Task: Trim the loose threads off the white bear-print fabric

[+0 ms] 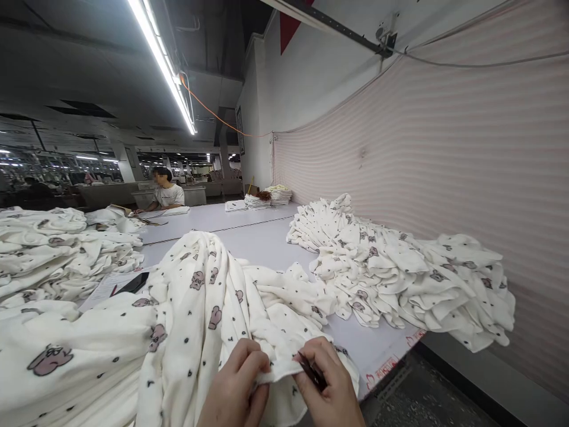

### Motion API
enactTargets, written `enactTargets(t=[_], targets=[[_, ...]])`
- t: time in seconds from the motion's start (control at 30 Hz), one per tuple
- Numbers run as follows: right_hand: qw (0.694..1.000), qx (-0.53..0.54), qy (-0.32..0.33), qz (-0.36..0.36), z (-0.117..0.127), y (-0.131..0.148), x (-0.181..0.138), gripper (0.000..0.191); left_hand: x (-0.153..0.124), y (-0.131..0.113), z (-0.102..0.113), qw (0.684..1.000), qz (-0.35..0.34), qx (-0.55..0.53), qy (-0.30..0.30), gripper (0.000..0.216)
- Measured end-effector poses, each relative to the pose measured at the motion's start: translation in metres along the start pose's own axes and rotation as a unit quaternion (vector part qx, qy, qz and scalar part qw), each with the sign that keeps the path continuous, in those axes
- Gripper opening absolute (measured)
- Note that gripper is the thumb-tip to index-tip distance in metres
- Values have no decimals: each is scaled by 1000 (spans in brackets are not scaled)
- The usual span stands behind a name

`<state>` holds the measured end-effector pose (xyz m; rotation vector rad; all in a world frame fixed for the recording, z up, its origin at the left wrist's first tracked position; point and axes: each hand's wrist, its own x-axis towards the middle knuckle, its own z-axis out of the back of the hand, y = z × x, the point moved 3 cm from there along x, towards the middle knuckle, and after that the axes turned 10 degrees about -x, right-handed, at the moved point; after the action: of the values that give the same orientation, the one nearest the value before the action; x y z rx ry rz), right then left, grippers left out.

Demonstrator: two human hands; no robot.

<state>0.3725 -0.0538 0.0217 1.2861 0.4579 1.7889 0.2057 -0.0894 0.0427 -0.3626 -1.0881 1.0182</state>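
Note:
A white plush fabric piece (198, 302), printed with purplish-brown animal figures and small dark marks, lies heaped in front of me on the table. My left hand (237, 382) is closed, pinching the fabric's edge between thumb and fingers. Just to its right, my right hand (331, 385) is closed around dark thread snips (313, 373), with its thumb and fingertips at the same edge. A short stretch of hem spans the gap between both hands. Fingers partly cover the snips, so I cannot tell whether the blades touch the cloth.
On the right, a long pile of matching fabric (391, 273) overhangs the table edge. Another heap (57, 249) fills the left, near a dark flat object (133, 283) on paper. Folded stacks (278, 194) stand at the back. A person (168, 193) sits across the table (213, 218).

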Motion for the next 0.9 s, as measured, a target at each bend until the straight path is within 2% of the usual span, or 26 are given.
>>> enactTargets(t=[0.07, 0.17, 0.23, 0.33, 0.43, 0.57, 0.67, 0.8, 0.9], targets=[[999, 2, -12, -46, -1, -5, 1, 8, 1, 5, -2, 999, 32, -37, 8, 10], [996, -37, -64, -57, -2, -7, -1, 6, 4, 13, -4, 980, 148, -125, 53, 18], [995, -57, -79, -11, -4, -4, -3, 11, 8, 15, -2, 962, 202, -176, 57, 23], [996, -27, -42, 74, -15, -1, -6, 30, 13, 14, -1, 943, 229, -233, 58, 25], [994, 16, 0, 109, -26, -4, -9, 29, 13, 12, -3, 934, 233, -253, 95, 29], [998, -7, 27, 62, -34, -10, -9, 14, 8, 14, -3, 943, 243, -186, 129, 32], [1000, 4, 14, -4, -37, -11, -9, 21, 6, 15, -3, 956, 245, -126, 104, 32], [993, 81, 6, -86, -38, -12, -11, 27, 9, 12, -3, 958, 248, -121, 81, 29], [992, 99, 15, -81, -30, -12, -14, 25, 10, 11, 0, 956, 249, -146, 47, 28]])
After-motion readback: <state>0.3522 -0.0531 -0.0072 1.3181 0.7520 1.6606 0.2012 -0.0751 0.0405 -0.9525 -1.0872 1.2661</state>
